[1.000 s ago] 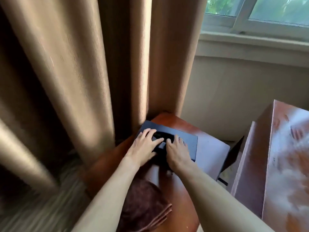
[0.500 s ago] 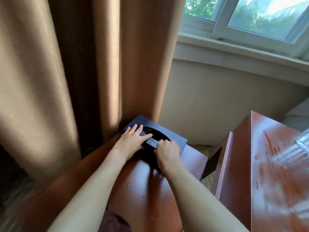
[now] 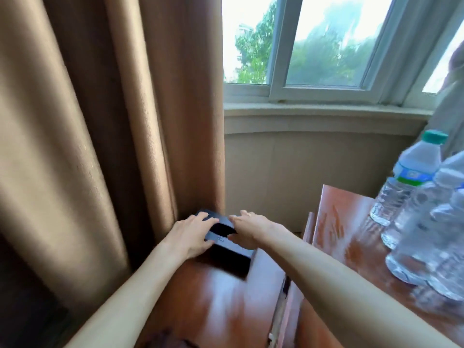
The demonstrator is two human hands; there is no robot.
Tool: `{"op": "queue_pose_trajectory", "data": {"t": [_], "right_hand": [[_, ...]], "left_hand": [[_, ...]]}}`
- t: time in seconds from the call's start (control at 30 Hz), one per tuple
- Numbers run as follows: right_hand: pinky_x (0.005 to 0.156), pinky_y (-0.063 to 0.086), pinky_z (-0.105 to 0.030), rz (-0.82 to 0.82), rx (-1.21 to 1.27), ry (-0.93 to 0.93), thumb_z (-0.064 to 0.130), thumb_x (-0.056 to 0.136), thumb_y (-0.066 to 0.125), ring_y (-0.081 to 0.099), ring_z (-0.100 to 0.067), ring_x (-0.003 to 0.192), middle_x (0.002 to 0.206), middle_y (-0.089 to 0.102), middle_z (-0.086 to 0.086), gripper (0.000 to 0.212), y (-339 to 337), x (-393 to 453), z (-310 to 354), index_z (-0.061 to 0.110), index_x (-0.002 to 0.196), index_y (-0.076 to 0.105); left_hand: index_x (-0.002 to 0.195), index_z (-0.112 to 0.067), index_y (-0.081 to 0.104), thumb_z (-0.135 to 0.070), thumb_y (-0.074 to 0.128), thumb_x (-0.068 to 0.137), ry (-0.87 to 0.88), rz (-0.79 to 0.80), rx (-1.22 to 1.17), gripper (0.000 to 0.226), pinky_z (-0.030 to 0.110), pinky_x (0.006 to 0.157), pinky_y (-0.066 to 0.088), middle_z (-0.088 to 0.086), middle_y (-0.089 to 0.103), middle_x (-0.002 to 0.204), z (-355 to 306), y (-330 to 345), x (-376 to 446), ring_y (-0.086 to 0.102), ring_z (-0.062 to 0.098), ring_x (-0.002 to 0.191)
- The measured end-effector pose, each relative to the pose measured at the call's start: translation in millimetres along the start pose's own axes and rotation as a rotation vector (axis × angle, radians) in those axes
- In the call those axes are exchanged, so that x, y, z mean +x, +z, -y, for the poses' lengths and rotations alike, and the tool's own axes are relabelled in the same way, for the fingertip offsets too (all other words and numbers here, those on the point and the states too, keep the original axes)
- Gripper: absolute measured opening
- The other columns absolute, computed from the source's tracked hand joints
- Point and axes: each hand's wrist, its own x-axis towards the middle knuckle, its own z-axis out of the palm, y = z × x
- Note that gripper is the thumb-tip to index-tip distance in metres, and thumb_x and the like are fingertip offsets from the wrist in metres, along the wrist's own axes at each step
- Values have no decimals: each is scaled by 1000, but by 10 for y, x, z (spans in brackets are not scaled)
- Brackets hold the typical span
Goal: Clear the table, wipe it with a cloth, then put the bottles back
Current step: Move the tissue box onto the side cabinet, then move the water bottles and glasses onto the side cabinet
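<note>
A dark blue box (image 3: 227, 249) with a black oval opening sits at the far end of a low wooden top (image 3: 226, 297), tight against the curtain. My left hand (image 3: 192, 233) rests on the box's left top edge, fingers spread and fairly straight. My right hand (image 3: 251, 227) touches its right side with fingers stretched out and the thumb below. Several clear water bottles (image 3: 426, 222) stand on the higher wooden table (image 3: 336, 222) at the right; the rear bottle has a green cap. A brown cloth (image 3: 163, 340) peeks in at the bottom edge.
Heavy tan curtains (image 3: 100, 146) hang along the left, down to the low top. A window and sill (image 3: 313, 109) span the back wall. A narrow gap (image 3: 283, 292) separates the low top from the taller table.
The view has swung up and right, bringing the bottles and window into sight. My right hand's fingers have straightened from a curled hold on the box. The box stays by the curtain.
</note>
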Motion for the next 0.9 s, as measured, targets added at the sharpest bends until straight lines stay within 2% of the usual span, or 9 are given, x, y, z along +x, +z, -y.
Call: {"op": "queue_pose_trajectory", "data": {"t": [0.13, 0.27, 0.37, 0.47, 0.57, 0.63, 0.7, 0.83, 0.9], "right_hand": [[97, 51, -45, -141, -46, -129, 33, 101, 59, 54, -36, 124, 133, 49, -14, 52, -768, -977, -35, 16, 147, 45], [98, 51, -43, -346, 14, -102, 32, 99, 60, 51, -30, 128, 139, 48, -10, 58, -1155, -2109, -299, 18, 152, 43], [107, 45, -40, -494, 165, -59, 30, 100, 60, 51, -29, 132, 144, 48, -9, 60, -1062, -2969, -625, 15, 155, 43], [110, 40, -32, -615, 366, 24, 25, 98, 64, 54, -25, 131, 141, 55, -6, 54, -731, -3677, -1048, 14, 150, 52], [102, 50, -30, -723, 602, 157, 21, 94, 70, 64, -18, 114, 126, 66, -6, 44, -347, -4118, -1473, 13, 138, 63], [90, 55, -23, -731, 723, 241, 26, 94, 71, 66, -13, 104, 115, 68, -4, 37, -123, -4207, -1640, 17, 129, 65], [91, 56, -29, -729, 786, 315, 31, 91, 72, 65, -12, 100, 109, 67, 0, 35, 52, -4180, -1793, 26, 124, 62], [99, 49, -34, -714, 817, 440, 44, 81, 75, 58, -17, 112, 118, 58, 0, 69, 188, -3841, -2131, 16, 139, 51], [104, 49, -40, -730, 851, 456, 56, 73, 74, 57, -17, 119, 124, 58, 2, 80, 223, -3567, -2247, 21, 139, 48]], "left_hand": [[148, -40, 41, -53, 58, 92, 49, -138, -139, 60, 45, 99, 50, -15, 44, 147, -486, -877, -535, 52, 16, 131], [145, -47, 42, -57, 58, 91, 89, -318, -272, 57, 48, 98, 50, -21, 47, 143, -1203, -1490, -1166, 53, 13, 129], [142, -47, 45, -59, 58, 89, 157, -412, -394, 55, 48, 101, 48, -20, 49, 143, -1770, -1630, -1526, 53, 12, 128], [140, -43, 49, -57, 59, 86, 196, -433, -535, 57, 44, 103, 47, -17, 53, 138, -2328, -1526, -1666, 53, 9, 126], [137, -34, 55, -48, 66, 85, 193, -447, -663, 55, 37, 102, 48, -11, 60, 130, -2903, -1385, -1553, 58, 8, 120], [138, -22, 57, -35, 72, 87, 160, -416, -737, 54, 32, 102, 47, -2, 63, 130, -3165, -1290, -1395, 60, 13, 118], [142, -15, 53, -30, 75, 87, 117, -347, -784, 61, 32, 104, 46, 4, 62, 134, -3366, -1156, -1210, 60, 17, 120], [150, -15, 41, -40, 79, 82, 24, -285, -863, 82, 41, 108, 46, 7, 57, 141, -3617, -882, -763, 56, 21, 127], [152, -12, 38, -35, 83, 80, 0, -288, -932, 88, 39, 107, 46, 6, 57, 138, -3660, -765, -564, 56, 20, 126]]}}
